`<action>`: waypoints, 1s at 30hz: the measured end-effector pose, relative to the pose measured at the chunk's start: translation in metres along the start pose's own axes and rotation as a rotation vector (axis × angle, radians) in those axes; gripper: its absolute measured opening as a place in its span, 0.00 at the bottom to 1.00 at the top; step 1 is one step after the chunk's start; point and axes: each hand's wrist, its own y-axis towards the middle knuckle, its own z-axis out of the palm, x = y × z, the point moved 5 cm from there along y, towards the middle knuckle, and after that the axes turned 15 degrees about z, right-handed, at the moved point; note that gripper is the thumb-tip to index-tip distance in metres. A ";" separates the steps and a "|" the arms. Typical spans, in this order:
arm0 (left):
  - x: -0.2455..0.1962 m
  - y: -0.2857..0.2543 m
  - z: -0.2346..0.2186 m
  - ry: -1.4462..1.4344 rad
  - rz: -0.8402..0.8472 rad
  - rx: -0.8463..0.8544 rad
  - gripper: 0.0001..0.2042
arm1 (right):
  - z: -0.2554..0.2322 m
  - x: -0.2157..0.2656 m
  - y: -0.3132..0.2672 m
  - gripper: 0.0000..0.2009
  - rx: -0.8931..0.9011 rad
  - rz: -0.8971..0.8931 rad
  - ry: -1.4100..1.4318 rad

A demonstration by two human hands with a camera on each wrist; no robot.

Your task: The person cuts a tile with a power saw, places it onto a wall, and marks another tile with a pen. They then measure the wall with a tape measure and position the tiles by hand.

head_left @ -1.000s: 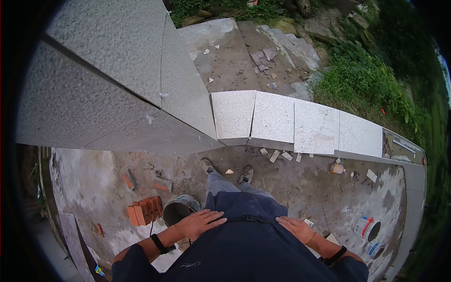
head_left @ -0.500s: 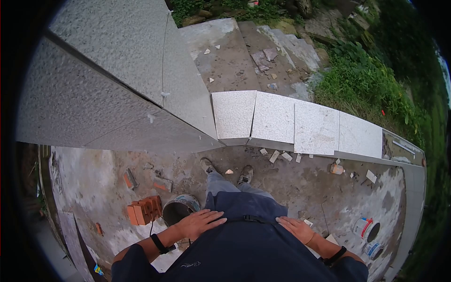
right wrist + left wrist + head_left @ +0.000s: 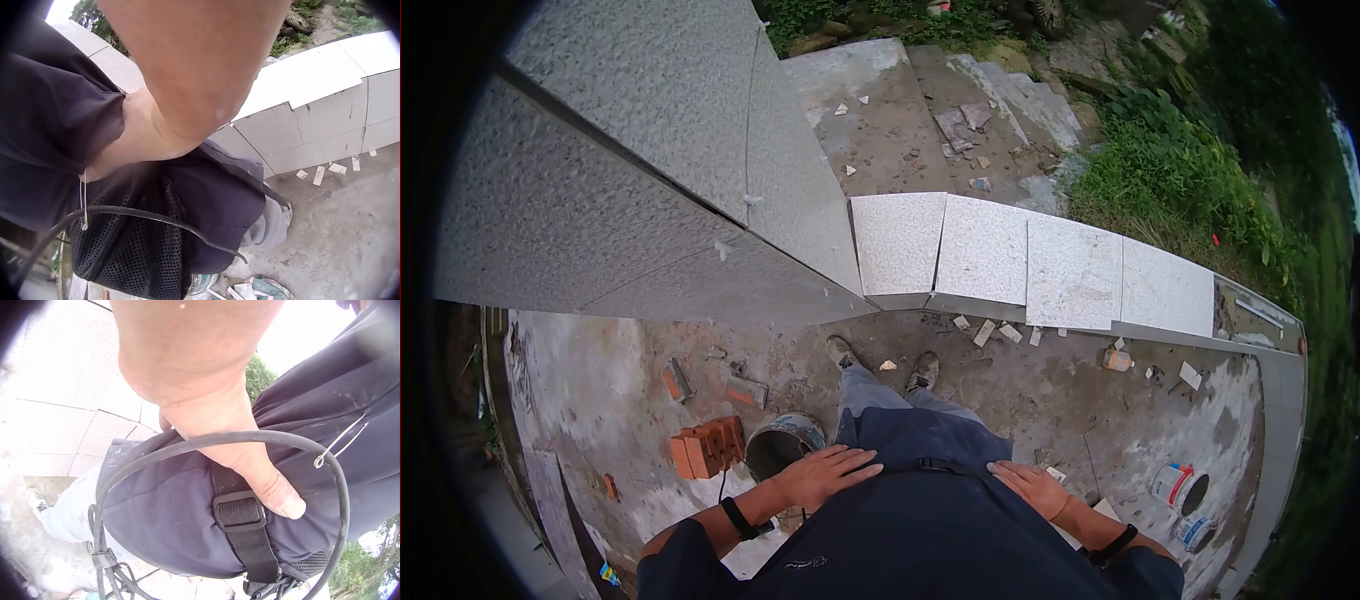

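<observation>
My left hand (image 3: 828, 478) rests on the waist of a dark blue garment (image 3: 920, 430), fingers extended toward the middle. My right hand (image 3: 1032, 488) lies on the other side of the waist in the same way. Between them runs a black strap (image 3: 935, 464) with a buckle. In the left wrist view the thumb lies beside a strap adjuster (image 3: 239, 511), and a black cable (image 3: 345, 506) loops in front. The right wrist view has the fingers mostly hidden behind the wrist and cloth, above a black mesh pouch (image 3: 144, 244). Neither hand holds an object.
A low wall topped with pale slabs (image 3: 1072, 270) stands ahead, joining a tall tiled pillar (image 3: 650, 130). Orange bricks (image 3: 705, 448) and a bucket (image 3: 785, 440) are on the left. Paint pails (image 3: 1180, 485) lie at right. Tile scraps (image 3: 984, 332) litter the concrete floor.
</observation>
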 end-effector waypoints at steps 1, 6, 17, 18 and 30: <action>-0.001 0.000 -0.001 0.000 0.000 0.000 0.42 | 0.000 0.000 0.000 0.26 0.008 0.002 0.003; -0.003 0.000 -0.003 -0.039 -0.019 -0.024 0.47 | 0.000 0.000 0.000 0.27 0.025 0.003 -0.005; -0.005 0.002 -0.008 -0.034 -0.006 0.000 0.42 | -0.003 0.002 0.001 0.26 0.013 0.007 -0.029; -0.005 0.002 -0.009 -0.038 -0.005 -0.002 0.43 | -0.002 0.002 0.001 0.26 0.013 0.008 -0.029; -0.007 0.007 -0.013 -0.044 -0.015 -0.013 0.38 | -0.003 -0.001 0.000 0.25 -0.040 0.009 -0.016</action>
